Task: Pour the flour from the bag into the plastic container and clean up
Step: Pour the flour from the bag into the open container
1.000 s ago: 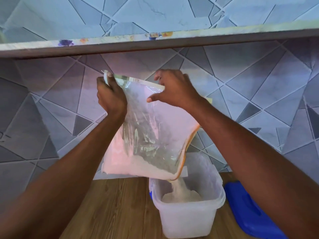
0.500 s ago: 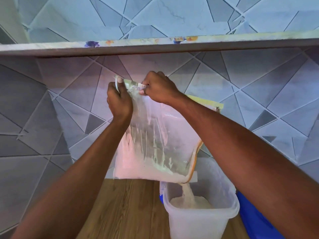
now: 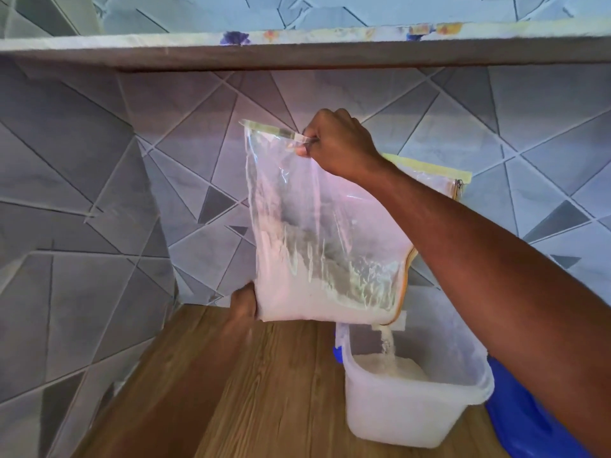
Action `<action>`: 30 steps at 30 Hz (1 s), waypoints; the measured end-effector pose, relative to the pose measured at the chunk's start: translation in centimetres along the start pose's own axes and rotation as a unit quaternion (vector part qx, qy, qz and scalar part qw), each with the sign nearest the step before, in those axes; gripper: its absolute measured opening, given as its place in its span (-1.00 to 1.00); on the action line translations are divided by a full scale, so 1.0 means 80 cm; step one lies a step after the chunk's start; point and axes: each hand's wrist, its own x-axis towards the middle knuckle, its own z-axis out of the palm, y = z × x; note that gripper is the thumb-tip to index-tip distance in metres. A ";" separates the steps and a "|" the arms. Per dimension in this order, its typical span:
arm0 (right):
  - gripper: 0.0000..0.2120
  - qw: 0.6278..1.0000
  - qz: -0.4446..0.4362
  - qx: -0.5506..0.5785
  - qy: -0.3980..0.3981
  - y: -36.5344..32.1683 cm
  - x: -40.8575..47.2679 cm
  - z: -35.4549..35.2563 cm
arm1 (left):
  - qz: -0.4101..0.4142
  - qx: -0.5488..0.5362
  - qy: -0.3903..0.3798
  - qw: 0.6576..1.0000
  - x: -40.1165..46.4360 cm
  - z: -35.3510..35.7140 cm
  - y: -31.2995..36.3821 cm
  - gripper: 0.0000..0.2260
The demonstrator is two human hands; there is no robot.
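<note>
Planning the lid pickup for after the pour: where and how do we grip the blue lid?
Grip the blue lid by its rim, coming from the front right. It sits low on the wooden counter behind the plastic container, which blocks its left side. The right forearm hides its far edge, so exact pose is unclear.

white flour (image 3: 317, 305), blue lid (image 3: 529, 424), grey tiles (image 3: 99, 193)

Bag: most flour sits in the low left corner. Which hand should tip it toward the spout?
Left, probably. The left hand already grips the bag at that low corner, under the flour. The right hand pinches the top edge.
</note>
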 end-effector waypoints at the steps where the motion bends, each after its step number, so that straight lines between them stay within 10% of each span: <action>1: -0.75 1.000 0.002 -0.002 0.002 0.001 0.000 0.001 | -0.021 -0.021 0.000 1.000 -0.002 -0.007 -0.013 -0.72; 9: -0.78 0.999 0.020 -0.010 0.023 0.008 0.000 0.005 | -0.080 -0.401 -0.014 0.913 -0.017 -0.015 -0.073 -0.80; 17: -0.74 0.997 0.067 -0.005 0.042 0.040 -0.007 -0.014 | -0.044 -0.544 -0.006 0.838 -0.012 0.001 -0.085 -0.73; 30: -0.64 0.993 0.105 0.001 0.060 0.084 -0.026 -0.045 | 0.045 -0.345 0.017 0.937 0.003 0.035 -0.028 -0.72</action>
